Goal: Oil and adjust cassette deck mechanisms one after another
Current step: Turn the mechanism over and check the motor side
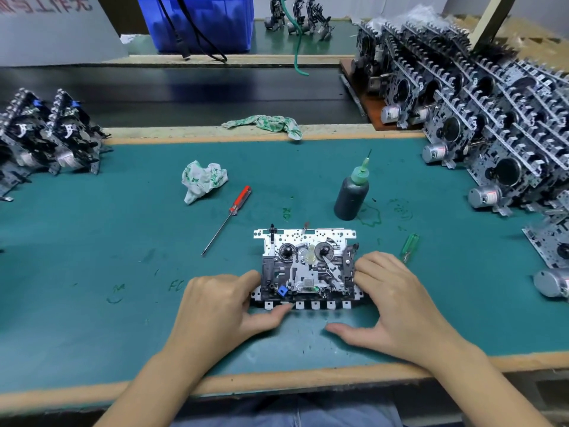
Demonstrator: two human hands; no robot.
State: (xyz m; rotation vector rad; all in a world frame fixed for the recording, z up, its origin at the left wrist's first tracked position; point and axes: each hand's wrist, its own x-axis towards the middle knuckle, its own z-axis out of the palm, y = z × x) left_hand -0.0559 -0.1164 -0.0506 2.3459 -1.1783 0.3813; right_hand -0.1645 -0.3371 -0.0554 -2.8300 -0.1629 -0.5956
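I've got my left hand (221, 303) and right hand (391, 298) gripping the cassette mechanism (306, 269) by its sides, fingers curled; it lies flat, reels up, on the table (123, 241).

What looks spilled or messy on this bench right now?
Green stains mark the mat around the base of the oil bottle and just left of it, which look like leaked oil. A crumpled rag lies nearby. Nothing else stands out.
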